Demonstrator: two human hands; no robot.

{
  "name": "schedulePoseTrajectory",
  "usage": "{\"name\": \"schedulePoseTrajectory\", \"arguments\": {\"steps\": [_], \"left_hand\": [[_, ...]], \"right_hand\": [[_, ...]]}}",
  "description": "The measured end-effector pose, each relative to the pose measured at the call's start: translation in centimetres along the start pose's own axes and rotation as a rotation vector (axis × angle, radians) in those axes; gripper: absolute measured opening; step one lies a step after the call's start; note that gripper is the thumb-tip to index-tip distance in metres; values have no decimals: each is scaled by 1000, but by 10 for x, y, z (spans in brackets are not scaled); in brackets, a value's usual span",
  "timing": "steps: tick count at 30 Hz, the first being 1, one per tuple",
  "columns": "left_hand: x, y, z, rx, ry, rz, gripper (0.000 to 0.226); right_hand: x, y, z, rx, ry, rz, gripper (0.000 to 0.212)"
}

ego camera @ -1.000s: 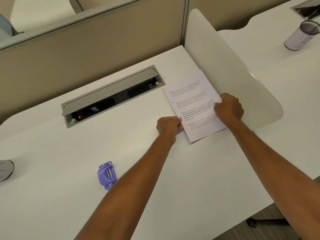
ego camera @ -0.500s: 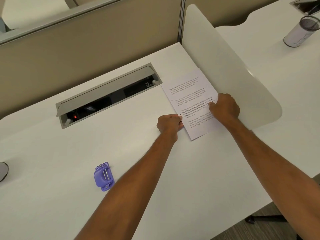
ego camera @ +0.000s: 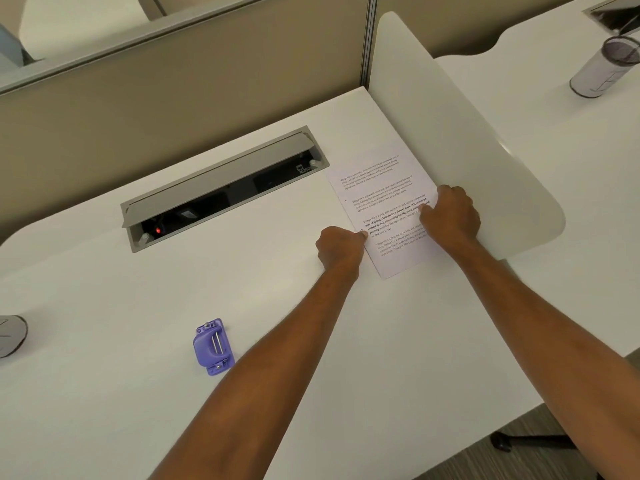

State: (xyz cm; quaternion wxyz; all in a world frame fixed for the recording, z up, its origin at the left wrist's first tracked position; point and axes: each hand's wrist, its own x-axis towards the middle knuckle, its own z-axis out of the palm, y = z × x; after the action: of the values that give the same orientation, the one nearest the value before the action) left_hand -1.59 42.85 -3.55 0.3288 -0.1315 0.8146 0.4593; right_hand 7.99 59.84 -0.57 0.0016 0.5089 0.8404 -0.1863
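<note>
A printed sheet of paper [ego camera: 377,188] lies on the white desk [ego camera: 311,341], close beside the side divider. My left hand [ego camera: 341,245] has its fingers curled and pinches the sheet's left edge. My right hand [ego camera: 452,214] sits over the sheet's right edge with curled fingers gripping it. A small purple hole punch [ego camera: 212,347] lies on the desk nearer to me on the left, apart from both hands.
A grey cable box [ego camera: 221,188] with its lid raised is set into the desk behind the paper. The white divider [ego camera: 460,133] stands at the right. A mesh pen cup [ego camera: 606,65] stands on the neighbouring desk, and a grey round object [ego camera: 10,336] sits at the left edge.
Both hands keep hold of the paper; the sheet has shifted slightly away from the divider and the right hand has slid a little inward over the text.
</note>
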Motion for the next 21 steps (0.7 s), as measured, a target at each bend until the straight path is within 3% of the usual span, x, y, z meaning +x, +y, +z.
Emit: {"name": "schedulePoseTrajectory", "arguments": {"steps": [11, 21], "left_hand": [[-27, -14, -29, -63, -91, -27, 27], [-54, -46, -114, -167, -29, 50, 15]], "right_hand": [[-43, -16, 2, 133, -12, -107, 52], [-127, -77, 23, 327, -126, -247, 50]]}}
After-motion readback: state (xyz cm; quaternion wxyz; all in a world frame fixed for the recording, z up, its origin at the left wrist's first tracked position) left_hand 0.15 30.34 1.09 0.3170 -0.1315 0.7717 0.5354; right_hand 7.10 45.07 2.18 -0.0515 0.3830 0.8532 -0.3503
